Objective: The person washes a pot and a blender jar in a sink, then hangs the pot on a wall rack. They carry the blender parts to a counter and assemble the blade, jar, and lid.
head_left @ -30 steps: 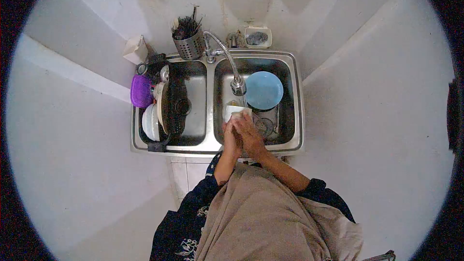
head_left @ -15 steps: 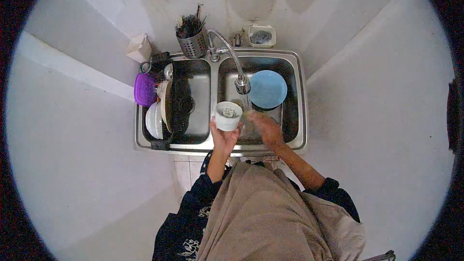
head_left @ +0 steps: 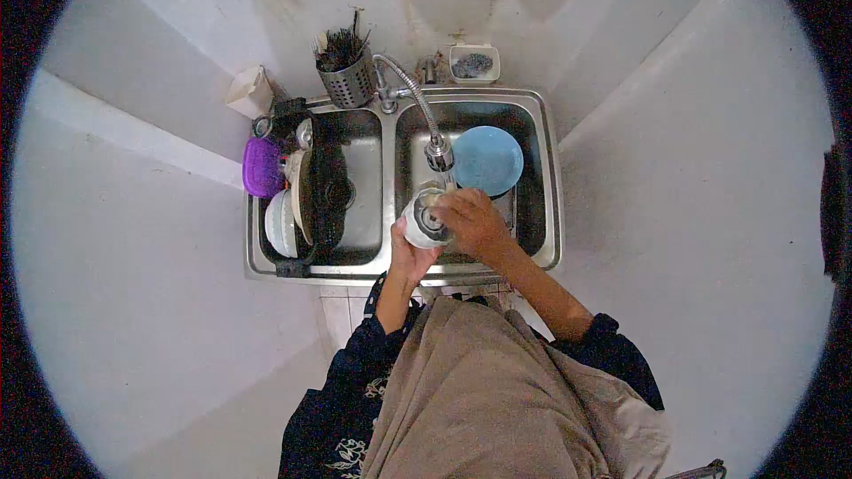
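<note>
My left hand (head_left: pixel 410 255) is wrapped round a small white cup (head_left: pixel 414 229), holding it tilted over the right basin. My right hand (head_left: pixel 479 223) is at the cup's rim with its fingers bent and pressed together. Something pale shows by those fingertips, too blurred to name. Just above both hands hangs the spray head of the flexible faucet (head_left: pixel 439 156), with water running down from it. Behind the right hand, a light blue plate (head_left: pixel 489 160) rests in the same basin.
The steel double sink (head_left: pixel 388 186) has a rack of dishes at left, with a white bowl (head_left: pixel 280 223) and a purple container (head_left: pixel 262 167). Behind stand a perforated utensil holder (head_left: pixel 349 86) and a white tray (head_left: pixel 489 75) holding a grey scourer. Walls flank both sides.
My right hand has moved left from under the water onto the cup's rim. The cup has tipped to the right, toward that hand, still in my left hand.
</note>
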### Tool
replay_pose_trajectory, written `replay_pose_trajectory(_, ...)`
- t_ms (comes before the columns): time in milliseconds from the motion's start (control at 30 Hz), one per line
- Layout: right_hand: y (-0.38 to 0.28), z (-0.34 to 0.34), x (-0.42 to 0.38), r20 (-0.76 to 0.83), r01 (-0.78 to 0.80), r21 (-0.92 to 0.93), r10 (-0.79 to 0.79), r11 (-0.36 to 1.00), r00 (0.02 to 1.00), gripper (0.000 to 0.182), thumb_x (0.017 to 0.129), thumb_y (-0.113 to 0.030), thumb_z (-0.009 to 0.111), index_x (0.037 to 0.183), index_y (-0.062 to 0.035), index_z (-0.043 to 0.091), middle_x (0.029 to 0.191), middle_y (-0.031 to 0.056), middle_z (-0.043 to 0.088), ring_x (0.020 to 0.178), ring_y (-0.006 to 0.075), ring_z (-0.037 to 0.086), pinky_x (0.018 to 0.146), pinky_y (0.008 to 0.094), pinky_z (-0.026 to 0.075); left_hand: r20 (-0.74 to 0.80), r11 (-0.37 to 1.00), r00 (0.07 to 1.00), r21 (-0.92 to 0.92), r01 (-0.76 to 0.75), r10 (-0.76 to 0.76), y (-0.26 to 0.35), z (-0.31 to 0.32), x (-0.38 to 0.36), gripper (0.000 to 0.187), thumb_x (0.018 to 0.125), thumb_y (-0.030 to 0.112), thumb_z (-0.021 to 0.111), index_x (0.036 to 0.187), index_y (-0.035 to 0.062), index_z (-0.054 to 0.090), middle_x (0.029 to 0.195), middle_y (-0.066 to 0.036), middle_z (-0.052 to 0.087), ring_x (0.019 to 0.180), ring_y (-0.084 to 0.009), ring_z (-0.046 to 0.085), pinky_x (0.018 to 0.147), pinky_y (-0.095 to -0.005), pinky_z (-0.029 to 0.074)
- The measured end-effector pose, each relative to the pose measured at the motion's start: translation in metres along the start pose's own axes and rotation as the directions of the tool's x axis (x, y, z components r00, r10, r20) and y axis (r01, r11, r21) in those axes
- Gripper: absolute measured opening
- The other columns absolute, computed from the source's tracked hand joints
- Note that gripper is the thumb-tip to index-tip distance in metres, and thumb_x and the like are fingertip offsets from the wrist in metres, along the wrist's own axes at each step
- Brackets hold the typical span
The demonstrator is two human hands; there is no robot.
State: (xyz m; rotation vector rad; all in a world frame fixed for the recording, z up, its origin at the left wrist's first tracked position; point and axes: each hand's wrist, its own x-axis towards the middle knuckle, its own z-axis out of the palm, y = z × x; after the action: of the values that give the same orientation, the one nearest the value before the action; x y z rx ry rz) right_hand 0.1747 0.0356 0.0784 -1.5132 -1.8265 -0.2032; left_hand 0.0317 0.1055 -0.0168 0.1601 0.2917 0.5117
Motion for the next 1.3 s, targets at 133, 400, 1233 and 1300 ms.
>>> replay_pose_trajectory(133,-0.012,-0.002,-0.010,0.175,-0.339,0.027,0.329,0.941,0.928,0.032,0.069,0.002,0.061,0.101,-0.0048,0.061,0.097,0.0111,0.060,0.092,0.0298,0.056,0.083,0.0399,0.045,-0.076,0.976,0.991,0.197,-0.096,0.113,0.010,0.008,0.000,0.070,0.074,0.052,0.062,0.128,0.0117,0.042,0.125,-0.007,0.050,0.114,-0.0247,0.050,0.096,-0.0462,0.042)
replay_pose_trajectory(400,-0.016,-0.013,0.013,-0.085,-0.506,0.256,0.540,0.824,0.837,0.034,0.071,0.002,0.061,0.104,-0.0074,0.061,0.099,0.0115,0.062,0.096,0.0286,0.056,0.082,0.0368,0.045,-0.041,0.991,0.997,0.124,-0.054,0.059,0.009,0.021,-0.006,0.070,0.074,0.054,0.062,0.128,0.0131,0.043,0.121,-0.007,0.053,0.105,-0.0210,0.056,0.070,-0.0321,0.055)
replay_pose_trajectory(1233,-0.013,0.000,-0.021,0.325,-0.433,0.881,0.910,-0.193,0.257,0.032,0.080,-0.012,0.063,0.109,-0.0043,0.051,0.108,0.0062,0.054,0.101,0.0186,0.051,0.082,0.0309,0.043,0.217,0.057,0.817,0.955,-0.291,0.533,0.002,0.082,-0.011,0.109,0.057,0.017,0.084,0.141,0.0085,0.016,0.124,-0.016,0.046,0.109,-0.0279,0.049,0.094,-0.0371,0.041)
replay_pose_trajectory(1300,-0.013,0.008,-0.025,0.341,-0.440,0.875,0.900,-0.200,0.270,0.038,0.080,-0.013,0.063,0.114,-0.0052,0.047,0.109,0.0062,0.052,0.101,0.0190,0.052,0.080,0.0316,0.046,0.250,-0.049,0.789,0.962,-0.269,0.562,-0.002,0.084,-0.011,0.114,0.055,0.021,0.086,0.142,0.0075,0.013,0.126,-0.017,0.045,0.110,-0.0287,0.048,0.095,-0.0375,0.041)
